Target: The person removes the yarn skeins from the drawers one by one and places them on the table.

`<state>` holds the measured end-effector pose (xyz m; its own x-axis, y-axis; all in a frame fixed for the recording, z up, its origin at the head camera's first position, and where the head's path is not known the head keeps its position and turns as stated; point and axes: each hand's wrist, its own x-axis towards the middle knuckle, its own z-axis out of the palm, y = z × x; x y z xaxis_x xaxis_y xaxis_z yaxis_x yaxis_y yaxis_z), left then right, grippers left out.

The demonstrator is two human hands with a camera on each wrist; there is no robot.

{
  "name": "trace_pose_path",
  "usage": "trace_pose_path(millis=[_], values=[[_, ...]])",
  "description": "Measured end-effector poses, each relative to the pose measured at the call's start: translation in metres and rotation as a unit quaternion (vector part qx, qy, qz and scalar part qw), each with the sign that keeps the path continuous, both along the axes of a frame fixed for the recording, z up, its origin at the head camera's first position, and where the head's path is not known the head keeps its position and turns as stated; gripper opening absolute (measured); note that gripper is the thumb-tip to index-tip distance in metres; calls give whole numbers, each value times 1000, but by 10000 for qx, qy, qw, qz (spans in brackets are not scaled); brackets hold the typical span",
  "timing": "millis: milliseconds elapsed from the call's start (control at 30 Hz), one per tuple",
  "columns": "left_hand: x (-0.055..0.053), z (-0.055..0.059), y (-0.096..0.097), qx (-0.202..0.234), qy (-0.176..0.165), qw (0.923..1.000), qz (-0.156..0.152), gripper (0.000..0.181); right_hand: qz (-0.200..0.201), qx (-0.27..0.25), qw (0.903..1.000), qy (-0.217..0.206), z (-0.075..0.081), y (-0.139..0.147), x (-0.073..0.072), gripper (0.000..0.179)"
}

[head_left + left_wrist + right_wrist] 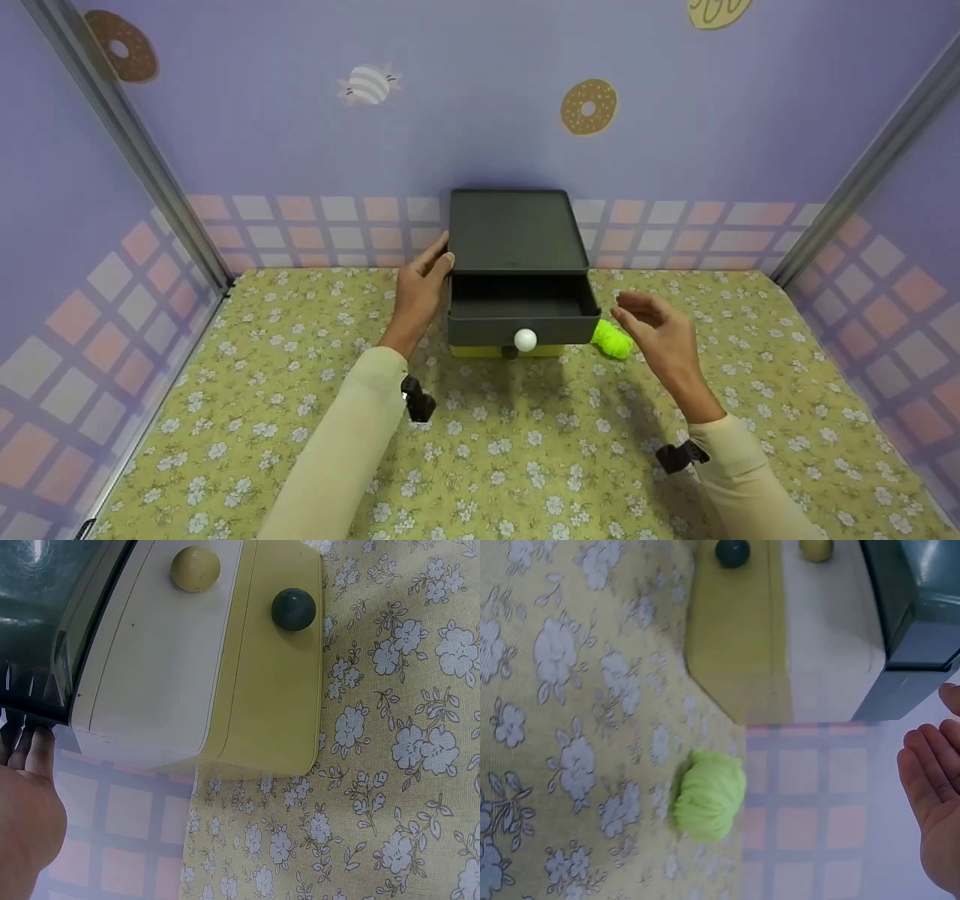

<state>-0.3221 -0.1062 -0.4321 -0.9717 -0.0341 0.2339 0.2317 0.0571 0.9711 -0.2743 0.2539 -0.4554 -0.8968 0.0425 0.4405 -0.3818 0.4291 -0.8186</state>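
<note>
A small drawer unit point(517, 229) stands at the back middle of the table, dark grey on top. Its top drawer point(487, 331), which has a white knob point(526, 340), is pulled out and its visible inside holds nothing. Below are a white drawer point(157, 645) with a yellowish knob point(195, 568) and a yellow drawer point(274, 682) with a dark knob point(293, 609). My left hand point(421, 289) rests along the unit's left side, its fingers extended. To the right of the open drawer, my right hand point(660, 337) hovers empty with fingers loosely bent. A lime-green yarn bundle point(711, 796) lies by the unit's right side.
A flowered cloth point(480, 465) covers the table. Behind the unit rises a lilac wall point(480, 112) with printed donuts and checks, and side panels stand left and right with metal posts point(142, 165) at the corners.
</note>
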Motion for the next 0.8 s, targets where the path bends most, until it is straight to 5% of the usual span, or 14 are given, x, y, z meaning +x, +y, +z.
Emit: trace_pose_path(millis=[567,800], values=[[-1,0,1,51,1,10000,-24,49,699,-598,9834,1564,30,-26,31,22],[0,0,1,83,-16,10000,-19,49,927,-642,9781,1748,29,-42,43,26]])
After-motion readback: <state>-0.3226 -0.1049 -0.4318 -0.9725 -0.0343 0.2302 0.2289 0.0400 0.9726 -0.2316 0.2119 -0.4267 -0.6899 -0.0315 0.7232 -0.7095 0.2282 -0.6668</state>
